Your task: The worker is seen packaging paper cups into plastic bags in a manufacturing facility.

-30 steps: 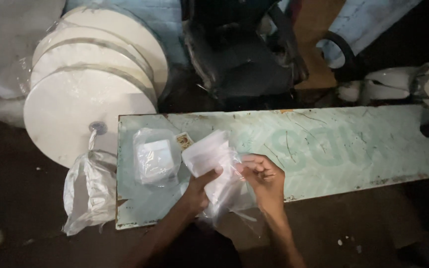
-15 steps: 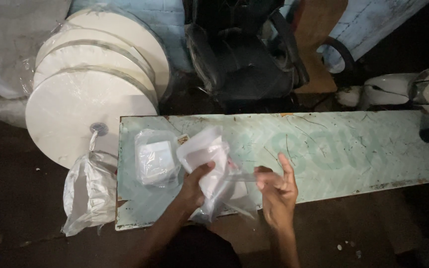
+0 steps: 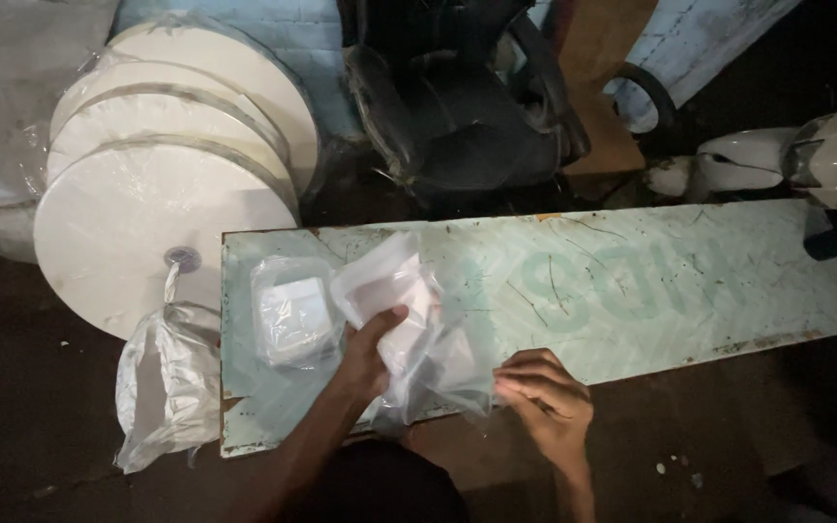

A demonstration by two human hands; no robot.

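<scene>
Plastic fills the middle of the frame: a clear plastic bag (image 3: 438, 373) is held over the near edge of the pale green table (image 3: 651, 291), with a white folded packet (image 3: 389, 291) bunched at its upper end. The left hand (image 3: 370, 353) is clenched around that packet and the neck of the bag, thumb across the top. The right hand (image 3: 546, 399), at lower centre right, is curled with its fingertips pinching the bag's lower corner, so the film is stretched between the two hands. A second wrapped white packet (image 3: 293, 312) lies flat on the table just left of the left hand. A crumpled plastic sack (image 3: 169, 383) hangs off the table's left end, and large white discs (image 3: 162, 218) are stacked in the upper left.

For the bag to be handled well, the film is best kept lightly taut between the two grips rather than tugged, since thin plastic tears easily. The packet should be gripped firmly at the neck so it cannot slip out, and the work kept above the table in case it does.
</scene>
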